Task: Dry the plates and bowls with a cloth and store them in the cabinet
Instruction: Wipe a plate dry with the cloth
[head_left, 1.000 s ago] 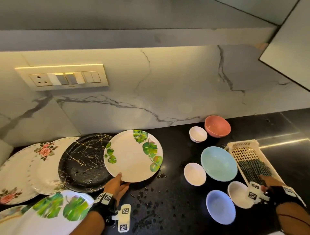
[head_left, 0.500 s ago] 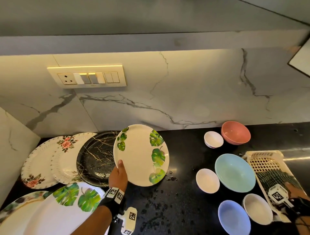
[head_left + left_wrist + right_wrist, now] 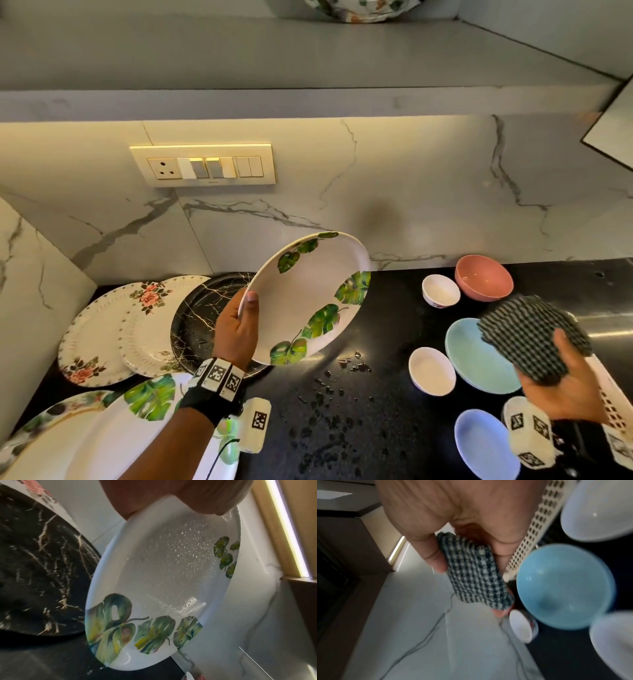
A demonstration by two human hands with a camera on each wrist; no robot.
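Note:
My left hand (image 3: 239, 322) grips the rim of a white plate with green leaf prints (image 3: 308, 298), thumb on its face, and holds it tilted above the black counter. Water droplets bead on the plate (image 3: 164, 568) in the left wrist view. My right hand (image 3: 561, 383) holds a folded dark checked cloth (image 3: 531, 339) above the bowls at the right; the cloth (image 3: 474, 573) sits between thumb and fingers. A turquoise bowl (image 3: 476, 359), a pink bowl (image 3: 483, 282), a lavender bowl (image 3: 483, 442) and small white bowls (image 3: 431, 370) stand on the counter.
Floral plates (image 3: 102, 329), a black marbled plate (image 3: 202, 318) and a large leaf plate (image 3: 102, 438) lie at the left. A cream perforated basket (image 3: 613, 394) sits at the right edge. Water drops (image 3: 329, 387) spot the counter. A patterned dish (image 3: 359, 10) shows in the cabinet above.
My left hand has lifted the leaf plate off the counter and tilted it upright. My right hand has taken the checked cloth out of the basket and raised it.

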